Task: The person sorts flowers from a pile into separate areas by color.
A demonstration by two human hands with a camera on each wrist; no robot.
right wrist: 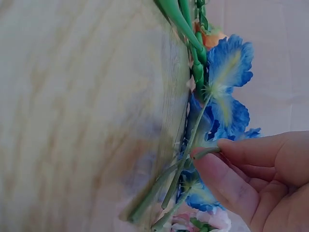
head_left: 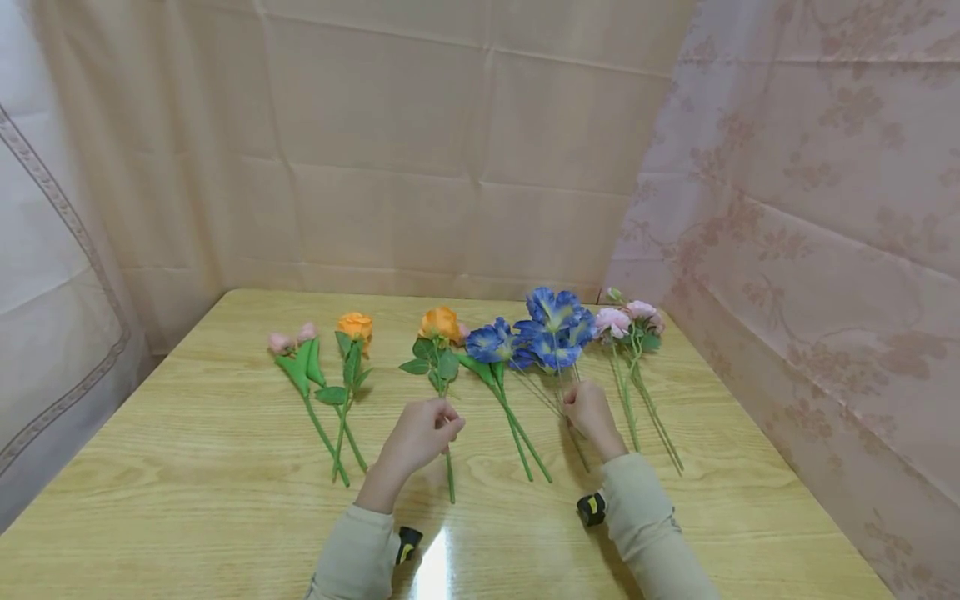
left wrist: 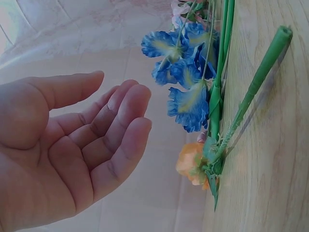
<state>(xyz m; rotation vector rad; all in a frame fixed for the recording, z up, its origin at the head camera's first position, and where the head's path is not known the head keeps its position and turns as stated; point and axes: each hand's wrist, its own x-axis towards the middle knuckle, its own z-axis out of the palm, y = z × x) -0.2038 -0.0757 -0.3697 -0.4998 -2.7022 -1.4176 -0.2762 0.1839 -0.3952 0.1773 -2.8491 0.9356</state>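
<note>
My left hand hovers over the stem of an orange rose with green leaves. In the left wrist view its fingers are loosely bent, the thumb stands apart, and nothing lies in the palm; the rose's green stem is on the table beyond. With thumb and index finger, my right hand pinches the thin stem of a blue iris. Another blue iris lies left of it, and more bare stems cross beneath the right fingertips in the right wrist view.
Pink tulips and a second orange rose lie on the left of the wooden table. Green tulip stems lie between the hands, pink carnations at the right. A beige curtain hangs behind.
</note>
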